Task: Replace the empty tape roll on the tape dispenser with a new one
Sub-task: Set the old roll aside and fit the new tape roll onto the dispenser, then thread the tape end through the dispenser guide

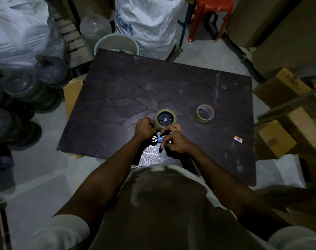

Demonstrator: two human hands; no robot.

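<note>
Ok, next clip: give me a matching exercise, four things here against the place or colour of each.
Things:
1 tape roll
2 empty cardboard ring
3 stool
4 bucket

Places:
A red, standing clear of the table, beyond it
B on the dispenser, round its black hub
C partly hidden behind the table's far edge
D alone on the table, right of the dispenser

Pairs: 1-B, 2-D, 3-A, 4-C

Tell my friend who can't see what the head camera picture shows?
A person's left hand and right hand hold a blue tape dispenser on a dark table, with a tape roll fitted on its black wheel. An empty cardboard core lies to the right, apart from the hands. Boxes and sacks stand around in the dim room.
</note>
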